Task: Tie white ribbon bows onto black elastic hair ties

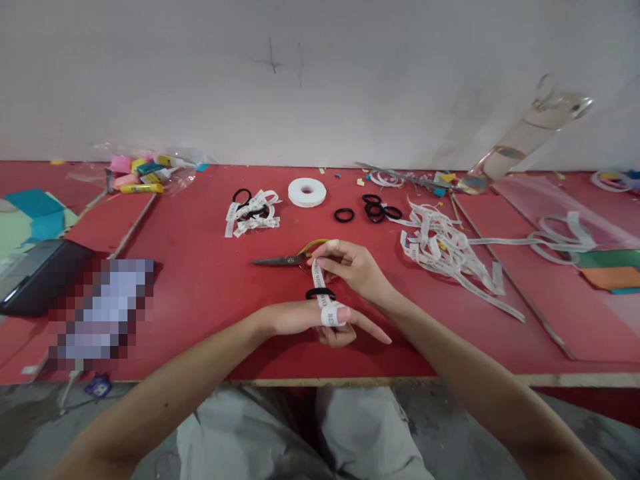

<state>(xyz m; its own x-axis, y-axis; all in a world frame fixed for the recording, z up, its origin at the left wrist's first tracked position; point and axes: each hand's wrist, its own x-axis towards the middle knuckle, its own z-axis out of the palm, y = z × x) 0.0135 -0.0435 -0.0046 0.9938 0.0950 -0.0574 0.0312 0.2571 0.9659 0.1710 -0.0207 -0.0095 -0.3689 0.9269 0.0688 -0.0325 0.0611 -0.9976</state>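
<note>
While the right hand (357, 268) pinches a white printed ribbon (317, 275), the left hand (305, 319) holds it looped around the thumb

At the near middle of a red table (200, 253), the right hand's thumb and index fingertip close on the ribbon's far end. The left hand, nearer, is half closed: its index finger stretches out to the right, the other fingers curl in. Between the hands, the ribbon crosses a black hair tie (330, 291); whether it threads through, I cannot tell. Scissors (275, 261) lie just left of the right hand, blades pointing left. Farther back sits a white roll (295, 195), with a ribbon-and-hair-tie bundle (255, 213) to its left. To its right lie one loose hair tie (344, 219), a cluster of hair ties (375, 213) and a tangled ribbon pile (435, 243). At far right is a clear bottle (523, 140) of liquid.
</note>
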